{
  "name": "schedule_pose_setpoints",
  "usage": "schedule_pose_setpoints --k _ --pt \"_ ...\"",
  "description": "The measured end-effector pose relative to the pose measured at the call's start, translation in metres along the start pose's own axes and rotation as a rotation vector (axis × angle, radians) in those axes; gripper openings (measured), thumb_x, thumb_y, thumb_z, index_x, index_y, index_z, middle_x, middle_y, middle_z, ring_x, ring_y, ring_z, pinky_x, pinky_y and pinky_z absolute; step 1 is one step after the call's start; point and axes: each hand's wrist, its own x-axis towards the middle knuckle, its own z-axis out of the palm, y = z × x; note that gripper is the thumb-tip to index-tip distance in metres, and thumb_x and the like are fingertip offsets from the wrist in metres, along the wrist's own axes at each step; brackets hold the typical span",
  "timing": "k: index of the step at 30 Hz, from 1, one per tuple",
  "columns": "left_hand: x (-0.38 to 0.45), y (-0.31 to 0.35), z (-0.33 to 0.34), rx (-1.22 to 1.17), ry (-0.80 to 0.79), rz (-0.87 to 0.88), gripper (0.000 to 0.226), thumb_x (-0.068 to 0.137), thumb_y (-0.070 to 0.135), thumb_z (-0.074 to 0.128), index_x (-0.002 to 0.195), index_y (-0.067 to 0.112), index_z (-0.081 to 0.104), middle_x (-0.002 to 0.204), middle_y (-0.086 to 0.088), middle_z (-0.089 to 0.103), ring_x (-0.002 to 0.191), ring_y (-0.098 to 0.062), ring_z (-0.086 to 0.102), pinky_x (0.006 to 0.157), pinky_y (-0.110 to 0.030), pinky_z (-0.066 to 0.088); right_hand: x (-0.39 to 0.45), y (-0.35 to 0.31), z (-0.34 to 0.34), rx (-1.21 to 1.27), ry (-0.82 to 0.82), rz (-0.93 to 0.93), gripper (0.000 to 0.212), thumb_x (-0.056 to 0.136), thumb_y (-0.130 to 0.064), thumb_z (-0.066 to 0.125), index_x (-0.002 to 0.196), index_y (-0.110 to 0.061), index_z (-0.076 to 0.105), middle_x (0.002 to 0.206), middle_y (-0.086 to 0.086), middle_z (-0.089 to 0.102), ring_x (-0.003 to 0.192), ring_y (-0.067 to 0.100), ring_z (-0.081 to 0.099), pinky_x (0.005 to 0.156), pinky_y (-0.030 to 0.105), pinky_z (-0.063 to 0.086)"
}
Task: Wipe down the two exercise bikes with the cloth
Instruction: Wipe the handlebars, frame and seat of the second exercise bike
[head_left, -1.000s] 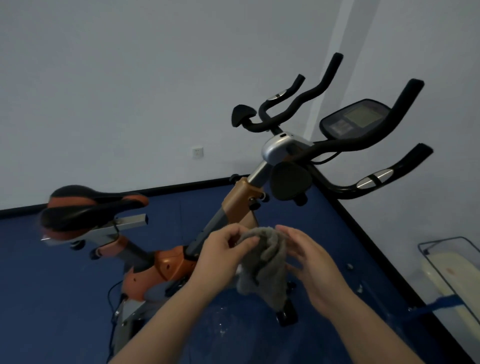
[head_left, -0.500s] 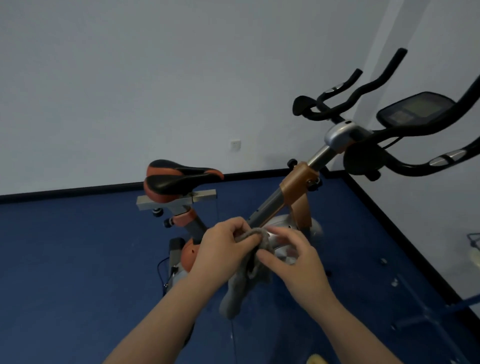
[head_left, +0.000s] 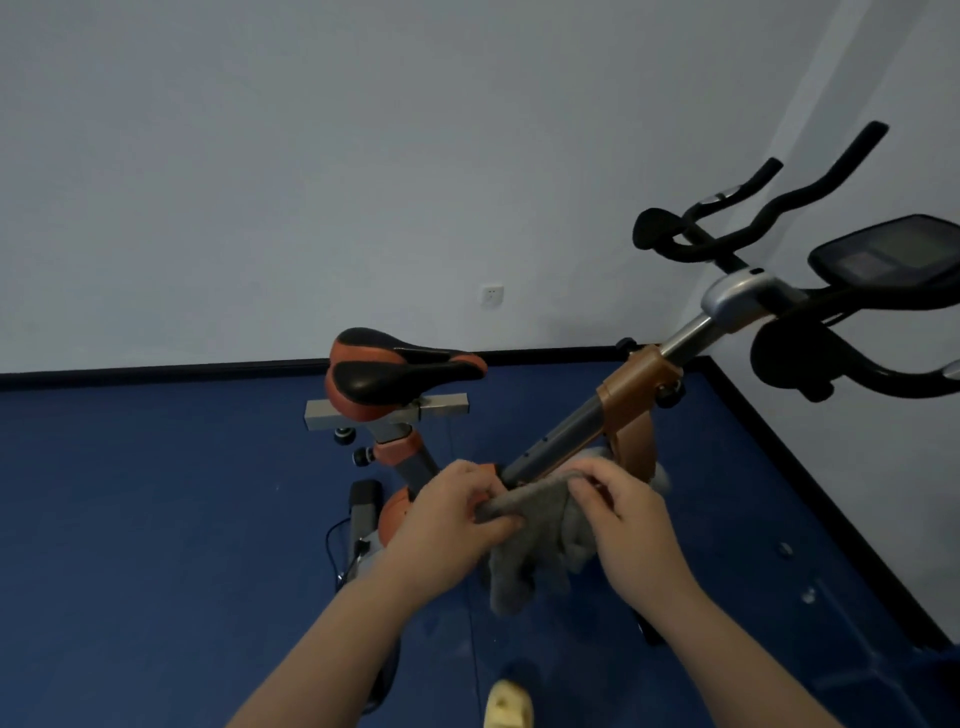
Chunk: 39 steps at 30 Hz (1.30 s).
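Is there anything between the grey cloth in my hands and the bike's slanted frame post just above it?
Nothing visible. Left hand and right hand both grip the grey fabric cloth, stretched right below the slanted dark-grey metal frame post. The view cannot settle whether cloth and post touch.

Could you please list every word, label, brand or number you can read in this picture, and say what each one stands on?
No text is legible anywhere.
Dark console display on the handlebars: its screen panels are too blurred to read.
White wall socket: only tiny marks, unreadable.
Orange and black exercise bike frame, black and orange saddle and the crumpled grey cloth: no visible lettering.
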Motion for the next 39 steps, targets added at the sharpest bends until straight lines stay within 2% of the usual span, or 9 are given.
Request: schedule_pose_setpoints --k 6,10,17,21,24,27,32,36,39 --pt "0.060 -0.022 -0.028 -0.161 -0.113 -0.108 0.004 0.093 0.029 0.062 0.091 0.028 0.058 0.085 0.009 0.064 0.079 -0.006 0.063 0.070 -0.022 0.052 0.066 0.019 0.007 0.064 -0.084 0.065 0.025 0.102 -0.014 0.045 0.093 -0.025 0.066 0.089 -0.012 0.067 0.086 0.002 0.062 0.073 0.018 0.050" --pt "0.098 -0.024 -0.043 -0.239 -0.187 -0.162 0.018 0.092 0.037 0.062 0.095 0.020 0.059 0.079 0.009 0.063 0.074 -0.007 0.062 0.067 -0.022 0.049 0.116 0.029 0.007 0.070 -0.073 0.058 0.025 0.102 -0.015 0.044 0.092 -0.027 0.064 0.089 -0.013 0.066 0.085 0.002 0.062 0.072 0.020 0.051" --pt "0.128 -0.034 -0.073 -0.485 -0.093 -0.178 0.017 0.092 0.024 0.060 0.087 0.007 0.061 0.080 -0.003 0.061 0.077 -0.016 0.060 0.074 -0.028 0.050 0.176 0.038 0.029 -0.064 -0.027 0.015 0.024 0.097 -0.011 0.054 0.094 -0.033 0.063 0.104 -0.009 0.052 0.104 0.014 0.052 0.090 0.031 0.045" --pt "0.133 -0.041 -0.087 -0.508 -0.037 -0.174 0.019 0.093 0.019 0.060 0.092 0.001 0.060 0.088 -0.012 0.060 0.083 -0.025 0.059 0.080 -0.037 0.050 0.178 0.024 0.049 -0.039 0.151 0.008 0.023 0.088 -0.019 0.067 0.100 -0.038 0.060 0.104 -0.019 0.051 0.099 0.004 0.051 0.081 0.018 0.044" --pt "0.144 -0.042 -0.102 -0.526 -0.025 -0.139 0.020 0.091 0.023 0.060 0.092 0.004 0.061 0.086 -0.008 0.063 0.079 -0.018 0.062 0.069 -0.022 0.053 0.171 0.015 0.074 0.243 -0.054 0.142 0.012 0.088 -0.027 0.068 0.098 -0.031 0.062 0.097 -0.009 0.066 0.094 0.005 0.063 0.077 0.021 0.051" --pt "0.149 -0.042 -0.115 -0.493 -0.087 -0.102 0.014 0.095 0.020 0.057 0.092 0.007 0.061 0.084 -0.004 0.063 0.076 -0.013 0.061 0.069 -0.021 0.051 0.163 0.004 0.104 0.409 -0.191 0.225 0.025 0.089 -0.028 0.066 0.112 -0.025 0.059 0.109 -0.013 0.069 0.105 0.005 0.064 0.085 0.024 0.052" --pt "0.142 -0.058 -0.147 -0.493 -0.156 -0.097 0.008 0.092 0.009 0.062 0.099 0.010 0.062 0.098 -0.012 0.066 0.090 -0.021 0.065 0.079 -0.027 0.055 0.151 -0.025 0.143 0.535 -0.037 0.249 0.019 0.089 -0.012 0.067 0.107 -0.014 0.063 0.102 0.003 0.074 0.098 0.017 0.070 0.079 0.025 0.056" --pt "0.135 -0.080 -0.175 -0.674 -0.193 -0.169 0.031 0.085 -0.003 0.066 0.112 0.013 0.064 0.106 -0.018 0.065 0.091 -0.023 0.068 0.071 -0.023 0.054 0.143 -0.043 0.162 0.404 0.161 0.242 0.013 0.081 -0.011 0.076 0.089 -0.018 0.069 0.088 0.000 0.075 0.087 0.016 0.072 0.072 0.026 0.057" --pt "0.131 -0.101 -0.188 -0.733 -0.258 -0.211 0.045 0.081 -0.006 0.070 0.120 0.015 0.060 0.095 -0.011 0.067 0.078 -0.017 0.068 0.062 -0.018 0.052 0.135 -0.053 0.179 0.283 0.279 0.245 0.022 0.072 -0.011 0.083 0.071 -0.022 0.064 0.072 -0.002 0.070 0.070 0.009 0.068 0.061 0.021 0.054"
